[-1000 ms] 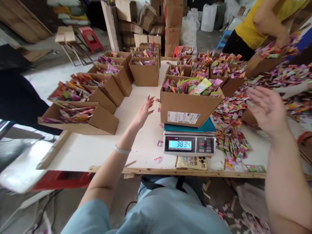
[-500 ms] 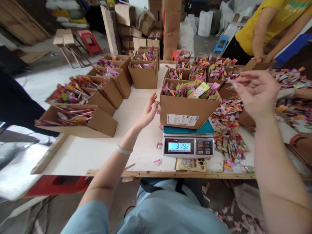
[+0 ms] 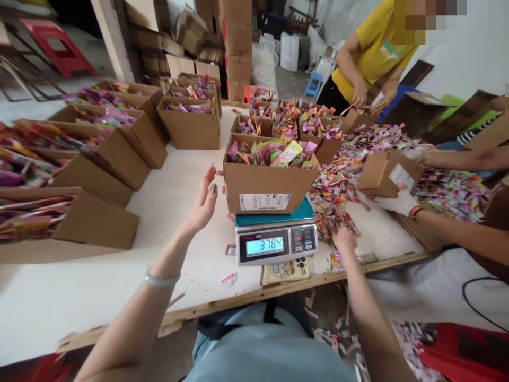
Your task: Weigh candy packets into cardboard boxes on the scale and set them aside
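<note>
A cardboard box (image 3: 270, 183) full of small, colourful candy-like packets (image 3: 258, 153) rests on the teal pan of a digital scale (image 3: 277, 243), whose display is lit. To the left of the box, my left hand (image 3: 204, 204) is raised with its fingers stretched, apart from the box and holding nothing. My right hand (image 3: 344, 241) reaches down into the loose packets (image 3: 332, 199) to the right of the scale. Its fingers are curled among them, and what they grip, if anything, is hidden. A phone in a yellow case (image 3: 287, 270) lies partly beneath the scale.
Filled boxes (image 3: 99, 228) line the left of the table (image 3: 175, 180); more (image 3: 190, 127) stand at the back. A gloved co-worker's hand (image 3: 400, 203) is by a tilted box (image 3: 384, 172) on the right. Behind, a person in a yellow shirt (image 3: 366, 58) handles cardboard.
My right hand has dropped from above the box's right side into the loose packets. The view has turned rightward. The scale's reading has fallen slightly. My left hand stays beside the box.
</note>
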A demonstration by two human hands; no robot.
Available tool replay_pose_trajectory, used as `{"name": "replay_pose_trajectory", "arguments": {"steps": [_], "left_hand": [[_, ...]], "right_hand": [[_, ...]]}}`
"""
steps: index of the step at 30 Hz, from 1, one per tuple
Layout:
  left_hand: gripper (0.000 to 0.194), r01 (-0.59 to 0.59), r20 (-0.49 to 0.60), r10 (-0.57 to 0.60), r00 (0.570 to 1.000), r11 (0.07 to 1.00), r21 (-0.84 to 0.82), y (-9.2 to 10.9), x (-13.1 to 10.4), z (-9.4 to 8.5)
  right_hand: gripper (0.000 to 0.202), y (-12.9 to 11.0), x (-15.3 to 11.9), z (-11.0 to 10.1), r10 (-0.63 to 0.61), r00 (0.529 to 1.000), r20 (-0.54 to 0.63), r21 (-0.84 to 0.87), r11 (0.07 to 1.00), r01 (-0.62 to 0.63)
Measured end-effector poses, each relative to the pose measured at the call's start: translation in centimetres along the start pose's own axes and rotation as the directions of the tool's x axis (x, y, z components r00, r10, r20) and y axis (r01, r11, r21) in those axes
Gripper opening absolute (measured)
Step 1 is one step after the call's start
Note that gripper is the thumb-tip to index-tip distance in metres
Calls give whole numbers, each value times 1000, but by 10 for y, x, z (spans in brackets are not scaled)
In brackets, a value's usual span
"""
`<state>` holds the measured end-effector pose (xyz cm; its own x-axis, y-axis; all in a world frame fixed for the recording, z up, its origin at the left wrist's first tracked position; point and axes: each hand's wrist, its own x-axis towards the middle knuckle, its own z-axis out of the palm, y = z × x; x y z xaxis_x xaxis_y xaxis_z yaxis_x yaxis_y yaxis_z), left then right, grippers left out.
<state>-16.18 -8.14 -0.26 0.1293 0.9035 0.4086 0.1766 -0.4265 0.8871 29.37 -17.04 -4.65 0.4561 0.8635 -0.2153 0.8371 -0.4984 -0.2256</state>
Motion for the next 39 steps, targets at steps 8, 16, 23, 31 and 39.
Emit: {"name": "replay_pose_trajectory", "arguments": {"steps": [8, 16, 23, 31, 39], "left_hand": [[79, 33, -85, -38, 996, 998, -61, 6, -4, 1], [75, 39, -149, -56, 987, 993, -113, 2, -2, -6], [80, 8, -143, -19, 990, 997, -77, 15, -12, -12], [77, -12, -209, 7, 978, 1000, -24, 21, -22, -30], [87, 99, -224, -110, 968, 993, -61, 10, -35, -36]], "right_hand": [[49, 66, 29, 6, 104, 942, -319, 583, 805, 109], [72, 48, 38, -107, 3, 904, -428, 756, 549, 357], [53, -100, 1, -246, -480, 556, -679, 414, 375, 829], [58, -242, -23, -241, -911, 355, -210, 308, 283, 908], [46, -122, -4, -208, -528, 446, -723, 355, 271, 895]]}}
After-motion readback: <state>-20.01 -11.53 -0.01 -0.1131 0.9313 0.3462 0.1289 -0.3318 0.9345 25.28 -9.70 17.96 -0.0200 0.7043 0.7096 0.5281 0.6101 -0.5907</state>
